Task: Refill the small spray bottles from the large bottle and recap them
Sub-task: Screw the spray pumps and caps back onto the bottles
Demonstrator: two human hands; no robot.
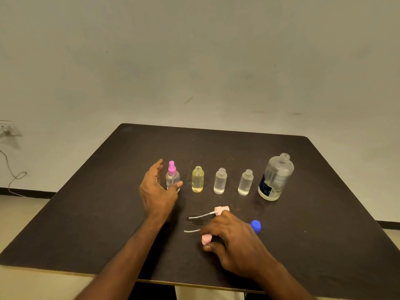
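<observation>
Reaching for a pink spray cap, the right hand curls its fingers round it, likely to recap a bottle. Beyond that grip stand four small bottles, three uncapped; the open left hand touches the capped one. One large bottle stands open on the bench, its blue lid beside the right hand.

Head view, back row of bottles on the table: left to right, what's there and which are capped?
Pink-capped spray bottle by the left hand, uncapped yellow-liquid bottle, uncapped clear bottle, second uncapped clear bottle, uncapped large bottle.
</observation>
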